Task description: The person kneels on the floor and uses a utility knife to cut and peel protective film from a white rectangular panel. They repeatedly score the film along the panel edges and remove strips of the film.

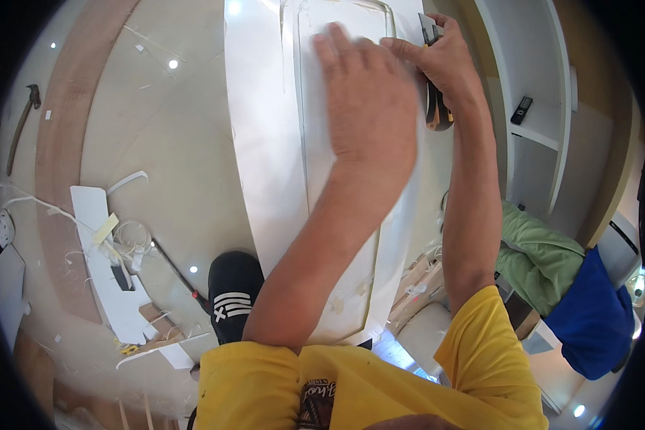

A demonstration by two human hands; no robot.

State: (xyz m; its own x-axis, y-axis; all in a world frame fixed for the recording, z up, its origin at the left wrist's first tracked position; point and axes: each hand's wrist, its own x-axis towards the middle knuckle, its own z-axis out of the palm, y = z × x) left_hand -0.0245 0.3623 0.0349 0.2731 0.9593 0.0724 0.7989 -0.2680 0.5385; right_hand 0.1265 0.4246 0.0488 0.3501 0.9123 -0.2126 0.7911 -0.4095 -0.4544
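Left hand [369, 100], fingers together, lies flat on a white panel [265, 143]; right hand [444, 61] grips a tool [431, 32] at the panel's right edge; floor [172, 143] open to the left

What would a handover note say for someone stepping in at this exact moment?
Left hand: flat, palm down, pressing on the white panel; it grips nothing.
Right hand: at the panel's right edge near the top, closed around a scraper-like hand tool with a dark handle.
The panel stands propped in front of the person, with a routed groove outlining a rounded rectangle on its face.
A hammer lies on the floor far left, and white offcuts and scraps litter the floor by the black shoe.
How far the edge work has got cannot be told.
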